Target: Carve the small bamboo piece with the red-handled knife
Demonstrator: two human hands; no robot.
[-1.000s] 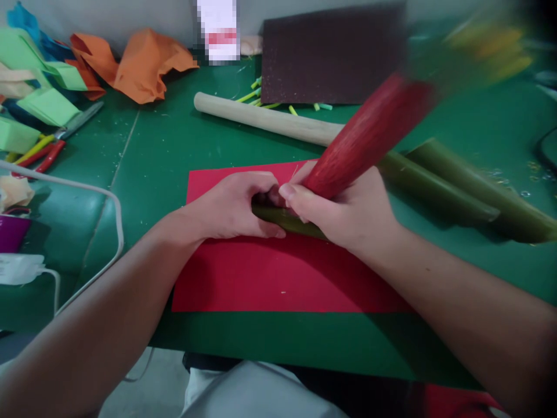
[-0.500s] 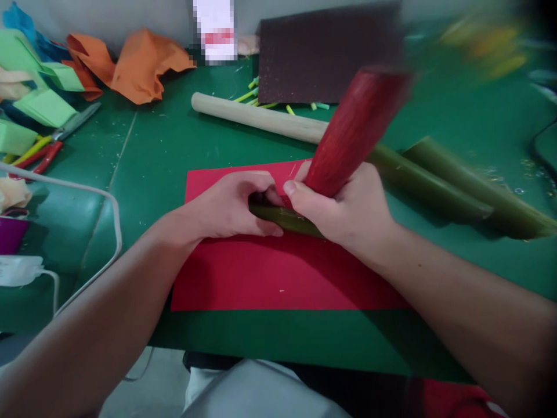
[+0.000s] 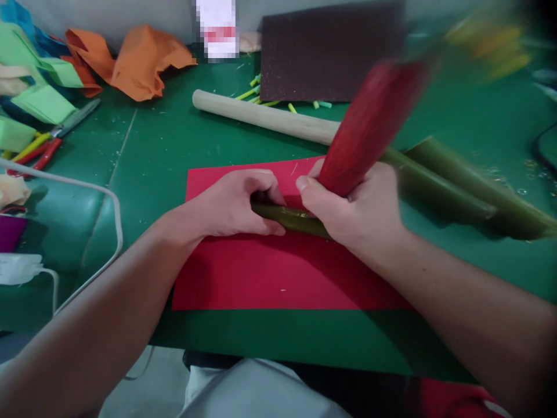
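My left hand (image 3: pixel 237 203) is closed around a green bamboo piece (image 3: pixel 300 222), thumb on the near side and fingers on the far side. The bamboo lies roughly left to right over a red sheet (image 3: pixel 261 273), with pale shavings on its upper side. In my right hand (image 3: pixel 361 203) is a thick red handle (image 3: pixel 374 122), leaning up and to the right. Its lower end is hidden behind my fingers, so the kind of tool does not show. My right hand sits at the bamboo's right part and hides its right end.
A pale wooden rod (image 3: pixel 265 118) and two green bamboo pieces (image 3: pixel 470 180) lie beyond the red sheet. Behind stands a dark brown board (image 3: pixel 326 55). On the left are scissors (image 3: pixel 56 136), orange cloth (image 3: pixel 139 64), green folded pieces (image 3: pixel 43 104) and a white cable (image 3: pixel 115 215).
My right hand has slid a little to the right along the bamboo with the red handle, baring more of the bamboo. My left hand has stayed nearly in place, still holding it.
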